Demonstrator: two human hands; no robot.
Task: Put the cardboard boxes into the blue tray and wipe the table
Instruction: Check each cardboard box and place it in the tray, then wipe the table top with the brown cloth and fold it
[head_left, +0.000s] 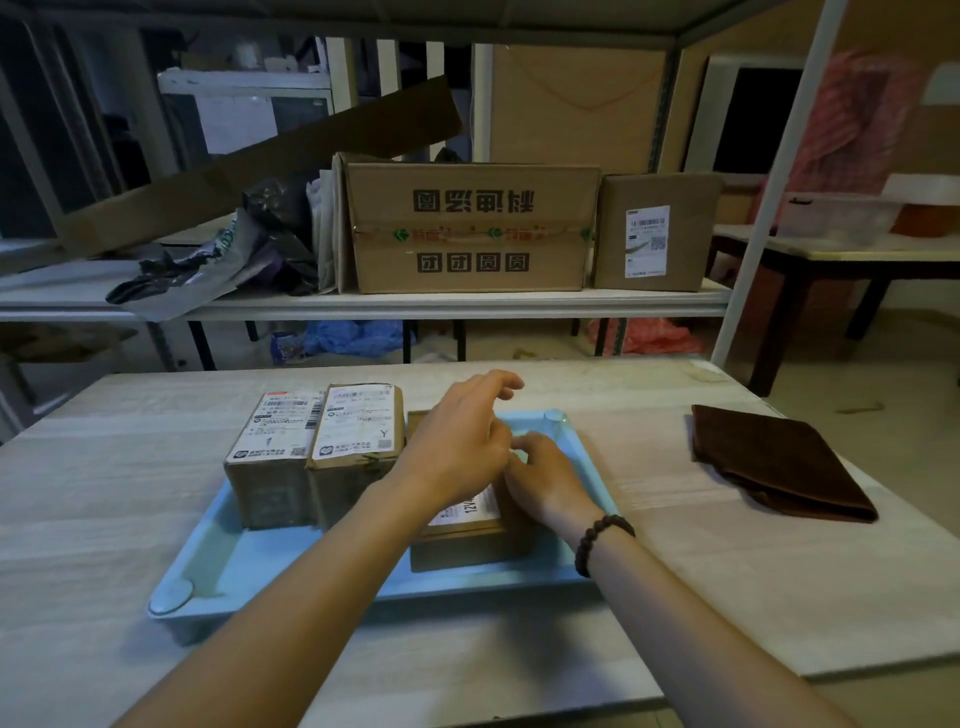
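A light blue tray (208, 566) lies on the pale wooden table (675, 597) in front of me. Two labelled cardboard boxes stand side by side in its left half, one at the left (275, 431) and one beside it (358, 421). A third cardboard box (467, 540) with a white label sits in the tray's right half. My left hand (457, 447) hovers over that box with its fingers loosely spread. My right hand (545, 478), with a bead bracelet on the wrist, curls its fingers round the box's right side. Much of this box's top is hidden by both hands.
A folded dark brown cloth (779, 462) lies on the table to the right of the tray. Behind the table a shelf (467, 304) carries two large cartons, plastic bags and a long cardboard strip. A white upright post (753, 249) rises at the table's far right corner.
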